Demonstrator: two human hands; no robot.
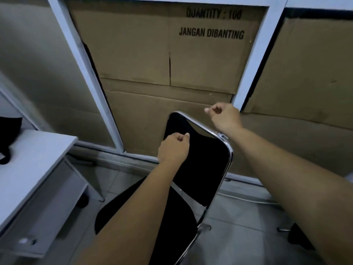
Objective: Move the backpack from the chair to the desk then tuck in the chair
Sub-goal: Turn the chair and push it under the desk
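On the desk (36, 150), backpack (8, 136), both hands gripping chair (200, 159)

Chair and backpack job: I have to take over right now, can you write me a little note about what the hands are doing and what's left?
Left hand: closed in a fist at the left edge of the chair backrest.
Right hand: closed in a fist at the backrest's top chrome rail.
Backpack: the black thing at the far left on the desk looks like it, though only part shows.
Done: the chair seat is bare, so the backpack move seems finished.
Left: the chair stands beside the desk, not under it. Swing it round and push it in.
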